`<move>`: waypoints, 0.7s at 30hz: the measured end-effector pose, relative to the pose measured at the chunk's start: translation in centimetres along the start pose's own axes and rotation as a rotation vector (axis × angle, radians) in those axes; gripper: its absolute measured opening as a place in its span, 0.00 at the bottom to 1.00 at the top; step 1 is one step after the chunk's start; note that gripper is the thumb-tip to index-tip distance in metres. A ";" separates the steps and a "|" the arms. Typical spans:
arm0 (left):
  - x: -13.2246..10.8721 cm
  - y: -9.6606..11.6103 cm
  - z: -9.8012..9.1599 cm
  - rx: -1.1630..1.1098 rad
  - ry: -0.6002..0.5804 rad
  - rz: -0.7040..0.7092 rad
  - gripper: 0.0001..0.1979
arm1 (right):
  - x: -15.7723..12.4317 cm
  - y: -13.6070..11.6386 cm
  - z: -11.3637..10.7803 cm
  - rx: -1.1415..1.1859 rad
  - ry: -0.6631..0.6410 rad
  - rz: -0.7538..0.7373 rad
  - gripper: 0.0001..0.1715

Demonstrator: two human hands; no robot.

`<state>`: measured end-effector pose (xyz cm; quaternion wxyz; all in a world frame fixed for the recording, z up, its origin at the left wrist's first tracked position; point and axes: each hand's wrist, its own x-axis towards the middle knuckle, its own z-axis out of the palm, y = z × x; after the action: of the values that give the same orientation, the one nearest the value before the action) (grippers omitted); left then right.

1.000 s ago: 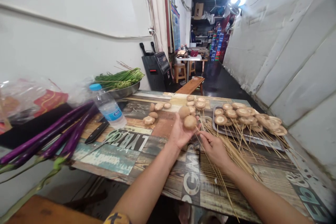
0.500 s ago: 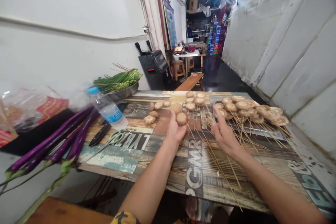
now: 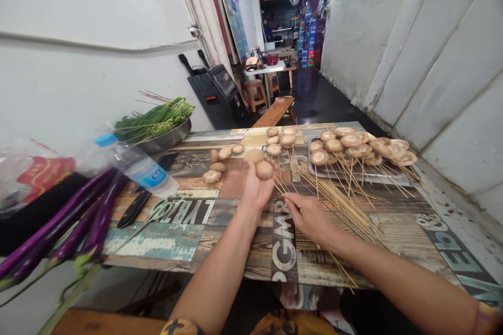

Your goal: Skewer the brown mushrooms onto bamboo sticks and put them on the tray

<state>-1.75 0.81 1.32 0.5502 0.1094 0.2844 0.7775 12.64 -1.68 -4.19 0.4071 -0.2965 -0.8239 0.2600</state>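
Two brown-capped mushrooms (image 3: 264, 170) rest in the fingers of my left hand (image 3: 256, 189), caps facing up. My right hand (image 3: 308, 215) is closed in a pinch on thin bamboo skewers (image 3: 280, 186), whose far ends reach the mushrooms at my left palm. Whether the tips pierce them I cannot tell. A loose bundle of skewers (image 3: 338, 199) lies beyond my right hand. Behind it, skewered mushrooms (image 3: 351, 140) are heaped on a clear tray (image 3: 312, 168). Several loose mushrooms (image 3: 212, 176) lie left of my left hand, and a small cluster (image 3: 274, 149) sits just past it.
A water bottle (image 3: 137, 170) leans near a black-handled knife (image 3: 134, 208) at the left. Long purple eggplants (image 3: 104, 209) overhang the table's left edge. Greens fill a metal bowl (image 3: 167, 137) at the back left. A wooden bench (image 3: 275, 111) stands beyond the table (image 3: 231, 264).
My right hand has moved left from beside the tray to the mushrooms in my left hand, now pinching skewers. The view has shifted slightly, and the left hand still holds its two mushrooms.
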 end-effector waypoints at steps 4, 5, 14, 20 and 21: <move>-0.3 -0.3 0.1 0.019 -0.006 -0.011 0.21 | 0.0 0.0 0.1 -0.028 -0.003 -0.006 0.15; -0.3 -0.3 0.1 0.021 -0.010 -0.017 0.21 | 0.0 0.0 0.1 -0.029 -0.007 -0.007 0.16; -0.2 -0.6 -0.1 0.018 -0.028 -0.033 0.21 | 0.0 -0.3 0.0 -0.033 -0.025 0.008 0.16; -0.5 -0.7 0.0 0.023 -0.029 -0.044 0.22 | 0.0 -0.3 -0.1 -0.065 -0.030 0.019 0.16; -0.5 -0.7 0.0 0.024 -0.028 -0.045 0.22 | 0.0 -0.2 -0.1 -0.070 -0.031 0.021 0.16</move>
<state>-0.95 0.50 0.98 0.5700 0.1204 0.2885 0.7599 12.60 -1.81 -3.98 0.3808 -0.3153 -0.8355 0.2397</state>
